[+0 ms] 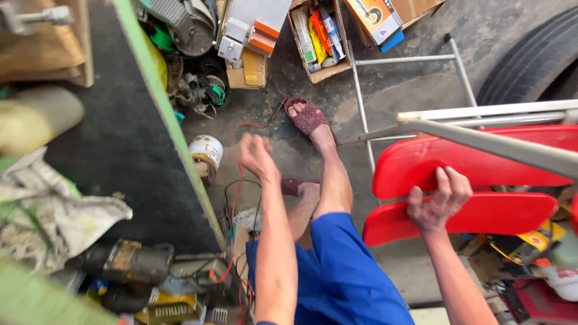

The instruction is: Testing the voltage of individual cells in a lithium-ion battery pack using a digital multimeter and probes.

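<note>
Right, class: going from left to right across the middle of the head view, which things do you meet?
Crumpled grey cloth → green-edged black tabletop → white paint tin → left hand → maroon sandal → right hand, its grip on the red plastic panel.

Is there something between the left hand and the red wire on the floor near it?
Nothing visible stands between them. The left hand is closed into a loose fist right beside the red wire, with only bare concrete floor behind. The right hand grips the red plastic panel.
</note>
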